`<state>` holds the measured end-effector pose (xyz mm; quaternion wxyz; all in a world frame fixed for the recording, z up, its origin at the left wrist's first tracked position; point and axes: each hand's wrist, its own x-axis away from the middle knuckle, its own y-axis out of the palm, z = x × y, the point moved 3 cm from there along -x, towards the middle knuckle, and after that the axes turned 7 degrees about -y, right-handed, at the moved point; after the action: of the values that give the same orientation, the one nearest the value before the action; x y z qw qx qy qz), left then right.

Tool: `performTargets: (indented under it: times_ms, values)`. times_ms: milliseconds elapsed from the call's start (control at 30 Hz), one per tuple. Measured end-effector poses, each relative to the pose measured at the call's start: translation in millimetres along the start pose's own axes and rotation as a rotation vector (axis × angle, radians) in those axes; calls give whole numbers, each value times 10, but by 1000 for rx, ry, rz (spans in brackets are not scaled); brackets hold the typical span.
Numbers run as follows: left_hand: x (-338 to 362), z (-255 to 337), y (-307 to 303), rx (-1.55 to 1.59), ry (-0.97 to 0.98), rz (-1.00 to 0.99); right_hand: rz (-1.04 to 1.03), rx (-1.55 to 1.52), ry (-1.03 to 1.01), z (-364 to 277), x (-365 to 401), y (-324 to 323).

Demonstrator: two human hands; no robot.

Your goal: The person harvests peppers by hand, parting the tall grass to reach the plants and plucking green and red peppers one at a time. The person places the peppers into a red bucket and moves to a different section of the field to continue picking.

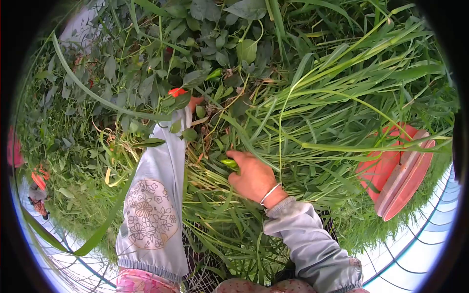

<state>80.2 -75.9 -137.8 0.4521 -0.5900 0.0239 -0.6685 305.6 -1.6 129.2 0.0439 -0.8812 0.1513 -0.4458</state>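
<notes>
A green pepper [229, 163] is pinched between the thumb and fingers of my right hand [253, 176], low over the grass, with a bracelet on that wrist. My left hand [195, 102] reaches into the pepper plants [146, 83]; leaves cover most of it, and its fingers are hidden. Just left of it a red pepper [177, 92] shows among the leaves. Another green pepper [214, 74] hangs slightly above and to the right.
A red bucket [386, 168] lies tilted in the grass at the right. Long grass blades [332, 102] cross the middle and right. At the far left edge another person [39, 193] is partly visible. Pale sheeting [415, 244] borders the lower right.
</notes>
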Motion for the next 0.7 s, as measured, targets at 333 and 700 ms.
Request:
performTargets:
  times_ms: [333, 700]
  values:
    - [59, -130, 47, -221, 44, 76, -192, 59, -53, 126, 110, 56]
    - [619, 492, -643, 381, -234, 96, -291, 64, -97, 150, 168, 34]
